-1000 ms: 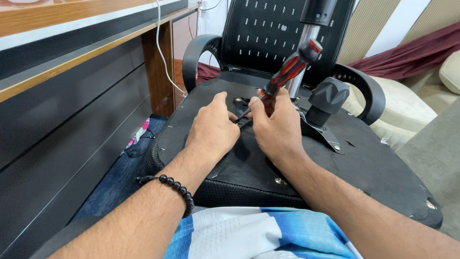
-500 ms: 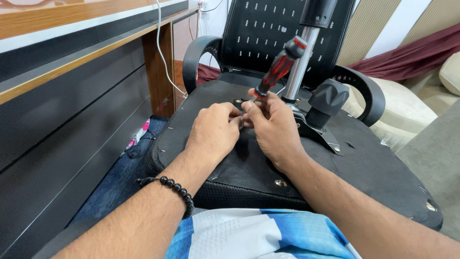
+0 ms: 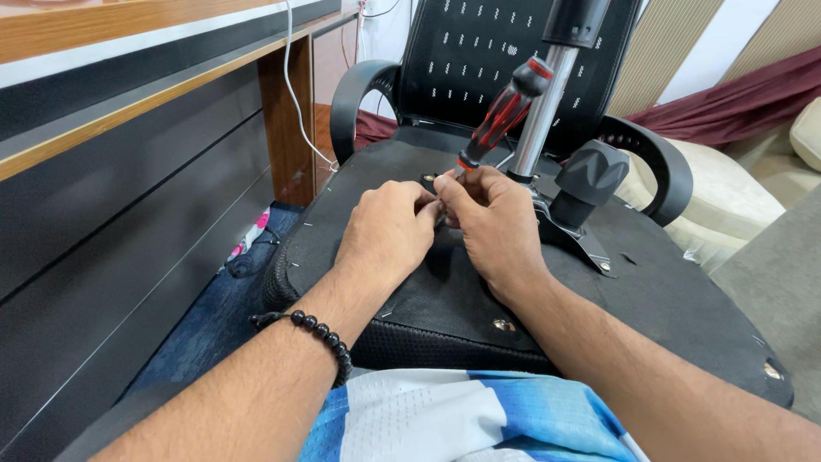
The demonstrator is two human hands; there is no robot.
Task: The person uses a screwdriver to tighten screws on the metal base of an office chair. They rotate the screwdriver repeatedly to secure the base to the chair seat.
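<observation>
An upturned office chair seat [image 3: 650,291] lies in front of me, its black underside facing up. My right hand [image 3: 492,227] grips a red-and-black screwdriver [image 3: 503,114], the handle pointing up and away and the tip hidden down at the seat. My left hand [image 3: 389,231] rests against the right one, its fingertips pinched around the screwdriver's tip, hiding whatever lies there. A silver gas-lift column [image 3: 540,115] and a black lever knob [image 3: 590,175] rise just right of my hands.
The chair's mesh backrest [image 3: 479,60] and curved armrests [image 3: 658,162] lie beyond the seat. A dark wood-trimmed desk [image 3: 103,171] runs along the left with a white cable [image 3: 295,94] hanging. A maroon cloth [image 3: 735,103] and cream cushion lie at the right.
The screwdriver handle has swung slightly left and more upright. Both hands stay pressed together at the same spot on the seat underside.
</observation>
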